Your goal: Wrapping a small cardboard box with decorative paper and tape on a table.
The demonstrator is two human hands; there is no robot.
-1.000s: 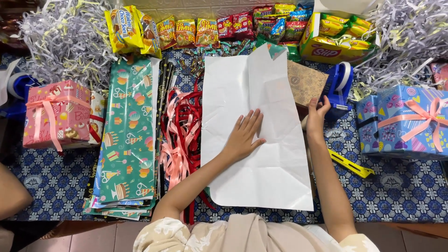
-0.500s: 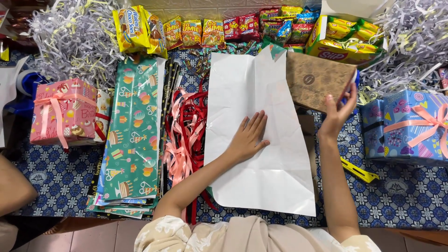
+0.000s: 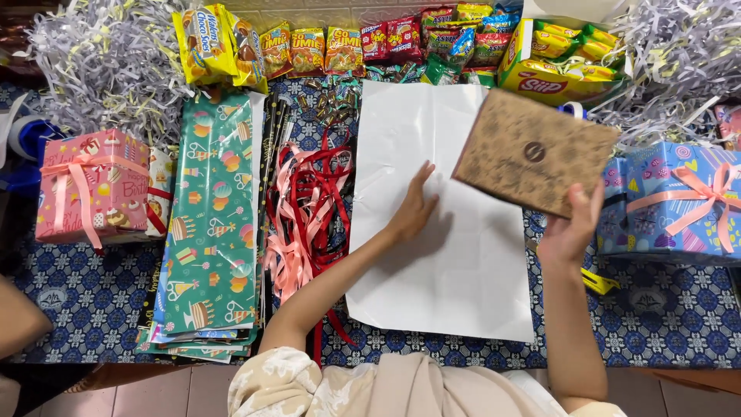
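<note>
The right hand [image 3: 570,232] grips the brown box [image 3: 534,151] by its near edge, lifted over the white paper's [image 3: 455,262] far right. The left hand [image 3: 413,208] lies flat, fingers spread, on the paper. The box looks stiff and probably light; edges give the best hold.

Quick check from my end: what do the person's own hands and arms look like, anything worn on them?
Both hands are bare: no gloves, and no rings, watch or bracelets show on the left hand or the right hand. The forearms are uncovered up to the elbows. Above that sit loose, cream-coloured sleeves with a faint pale pattern, part of a light garment at the frame's bottom.
</note>
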